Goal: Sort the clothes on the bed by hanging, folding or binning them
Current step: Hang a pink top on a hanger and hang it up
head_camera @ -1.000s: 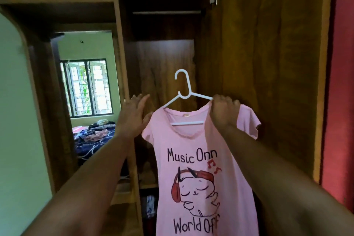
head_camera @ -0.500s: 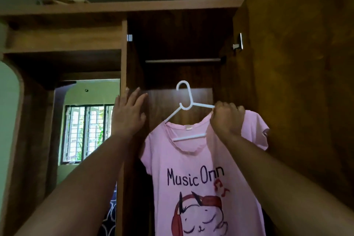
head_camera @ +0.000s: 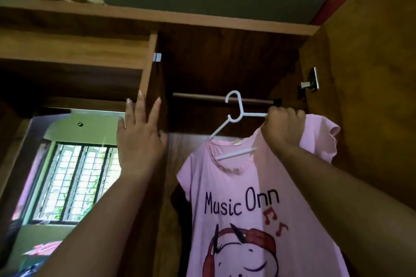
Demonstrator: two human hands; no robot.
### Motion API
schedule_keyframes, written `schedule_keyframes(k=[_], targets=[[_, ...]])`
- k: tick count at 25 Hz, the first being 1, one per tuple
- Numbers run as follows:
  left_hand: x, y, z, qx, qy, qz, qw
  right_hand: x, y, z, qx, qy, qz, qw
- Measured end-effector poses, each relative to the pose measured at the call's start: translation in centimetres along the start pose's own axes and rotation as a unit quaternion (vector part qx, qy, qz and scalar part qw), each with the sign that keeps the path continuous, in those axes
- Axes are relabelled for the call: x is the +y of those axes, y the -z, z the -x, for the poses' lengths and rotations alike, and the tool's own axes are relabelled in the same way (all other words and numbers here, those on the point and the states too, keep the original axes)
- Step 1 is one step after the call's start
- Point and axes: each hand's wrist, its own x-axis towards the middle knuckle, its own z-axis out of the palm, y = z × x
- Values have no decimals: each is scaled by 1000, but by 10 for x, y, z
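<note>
Wardrobe (head_camera: 225,56) open, its door (head_camera: 371,74) swung out at right; more of its top shows than 0.5 s ago, as the view has tipped up. Pink T-shirt (head_camera: 236,186) with "Music Onn" print hangs on a hanger in front of the open compartment, held higher than before. Left hand (head_camera: 139,141) flat and open, fingers (head_camera: 139,108) straight and spread, tips at the edge of the wardrobe's upright divider, about where it was. Right hand (head_camera: 283,128) is fisted round the hanger's right arm and the shirt shoulder, fingers fully curled. White hanger (head_camera: 241,109): the hook was below the rail (head_camera: 202,96), now overlaps it; can't tell if it is over the rail. Metal hinge (head_camera: 311,83) on the door, just right of the rail end.
</note>
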Motion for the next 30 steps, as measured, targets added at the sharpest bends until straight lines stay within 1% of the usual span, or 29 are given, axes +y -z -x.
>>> schedule_keyframes(k=[5,7,10,13,17,21,23,27,30], targets=[[-5,-8,2,20,-16,-6,1000,-2,-13,-49,36,-11,80,996],[-6,-8,1,25,-20,2,999,-1,-15,-63,28,-21,107,994],[-6,-9,2,28,-17,16,999,-2,-23,-70,9,-11,154,988],[-6,-9,2,40,-5,27,999,-2,-39,-66,-4,-2,186,983],[-6,-9,3,44,3,20,999,4,-51,-58,10,16,221,975],[-6,-8,4,55,0,12,998,13,-53,-49,-21,26,306,952],[-6,-8,4,52,-2,9,999,14,-53,-41,-31,25,328,944],[-6,-7,6,42,-8,-1,999,15,-51,-23,-39,64,366,928],[-5,-7,9,50,-21,-6,999,19,-46,-14,-56,92,390,915]])
